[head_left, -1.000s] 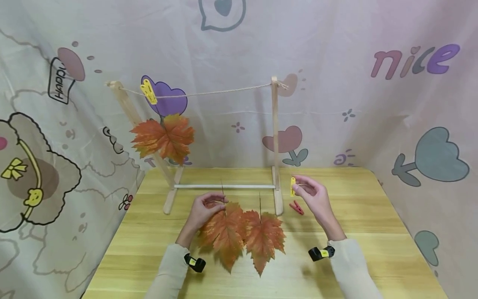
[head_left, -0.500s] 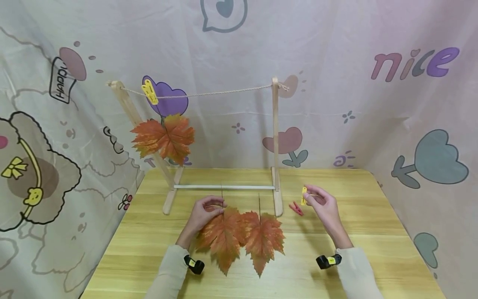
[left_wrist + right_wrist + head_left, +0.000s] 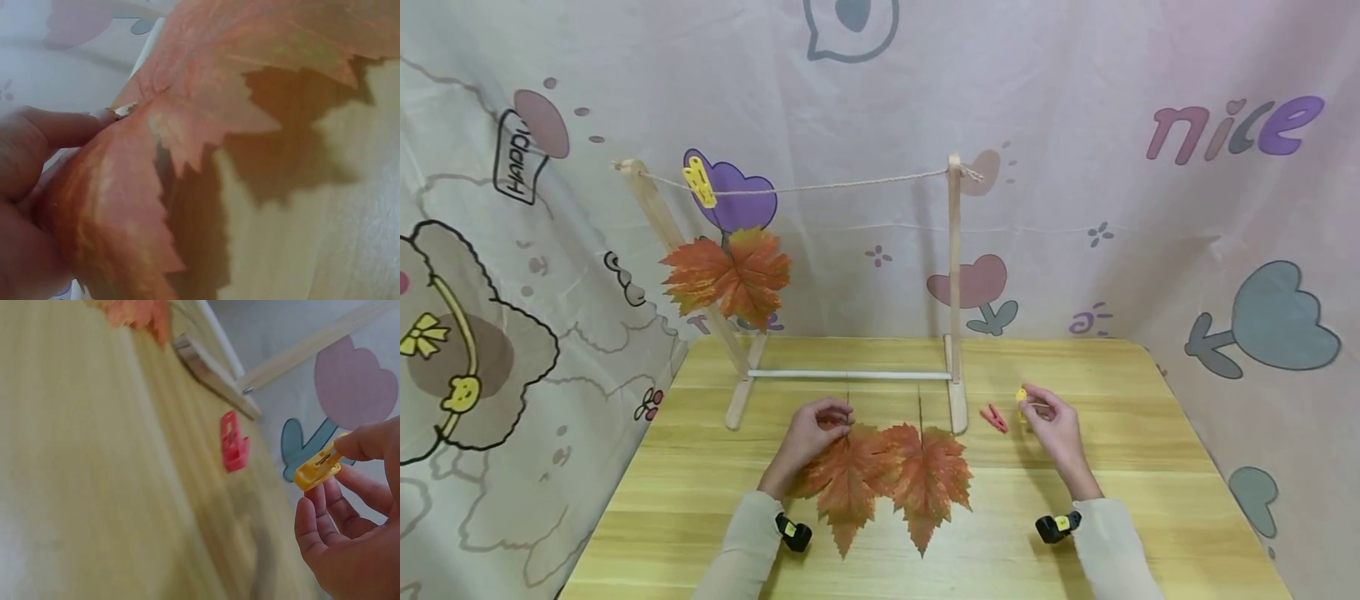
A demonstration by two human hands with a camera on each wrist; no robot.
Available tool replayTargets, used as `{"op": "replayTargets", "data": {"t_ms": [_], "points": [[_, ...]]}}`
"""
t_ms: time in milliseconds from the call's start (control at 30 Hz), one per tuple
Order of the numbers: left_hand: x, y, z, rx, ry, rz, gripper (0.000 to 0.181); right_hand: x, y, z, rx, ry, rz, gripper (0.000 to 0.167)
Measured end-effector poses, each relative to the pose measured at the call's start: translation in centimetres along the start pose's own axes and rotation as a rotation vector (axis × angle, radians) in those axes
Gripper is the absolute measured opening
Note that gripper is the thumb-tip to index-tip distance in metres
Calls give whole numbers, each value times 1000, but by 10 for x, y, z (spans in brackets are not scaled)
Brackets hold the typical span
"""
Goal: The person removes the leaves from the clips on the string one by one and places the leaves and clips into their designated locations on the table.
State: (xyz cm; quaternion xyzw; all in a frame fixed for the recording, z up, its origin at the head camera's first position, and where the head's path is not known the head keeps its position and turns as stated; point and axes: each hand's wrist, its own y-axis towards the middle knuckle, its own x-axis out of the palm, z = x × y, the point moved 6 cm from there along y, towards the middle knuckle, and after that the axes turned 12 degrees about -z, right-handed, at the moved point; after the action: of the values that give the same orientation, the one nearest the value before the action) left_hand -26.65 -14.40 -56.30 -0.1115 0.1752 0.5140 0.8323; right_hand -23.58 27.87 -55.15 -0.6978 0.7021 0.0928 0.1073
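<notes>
My left hand [image 3: 811, 435] pinches the stem of an orange-red maple leaf [image 3: 847, 492]. In the left wrist view that leaf [image 3: 187, 81] hangs above the wood and casts a shadow. A second maple leaf [image 3: 927, 479] lies beside it, its stem pointing away from me. Over the table's right half, my right hand [image 3: 1060, 433] holds a yellow clothespin [image 3: 317, 470] between thumb and fingers. A red clothespin [image 3: 994, 418] lies on the table just left of that hand.
A wooden stand [image 3: 955, 275] with a rope [image 3: 850, 184] strung across its top is at the back. Near the rope's left end, another yellow clothespin [image 3: 700, 183] holds a hanging maple leaf [image 3: 730, 275]. A printed curtain [image 3: 1060, 75] surrounds the wooden table [image 3: 1150, 467].
My right hand has moved right and down towards the table with the yellow clothespin. The left hand has barely moved, and the tip of its leaf has swung slightly left and nearer.
</notes>
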Motion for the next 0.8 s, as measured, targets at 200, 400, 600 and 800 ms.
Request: {"op": "replayTargets", "data": {"t_ms": [200,400,600,800], "points": [[2,-1,0,-30,155,35,25,1,2,20,22,-77,35,36],[9,2,3,-17,349,49,22,0,0,30,60,-212,105,31],[15,5,4,11,404,77,21,-2,-1,31,69,-283,124,31],[19,0,3,42,311,99,30,1,-1,33,95,-291,87,33]]}}
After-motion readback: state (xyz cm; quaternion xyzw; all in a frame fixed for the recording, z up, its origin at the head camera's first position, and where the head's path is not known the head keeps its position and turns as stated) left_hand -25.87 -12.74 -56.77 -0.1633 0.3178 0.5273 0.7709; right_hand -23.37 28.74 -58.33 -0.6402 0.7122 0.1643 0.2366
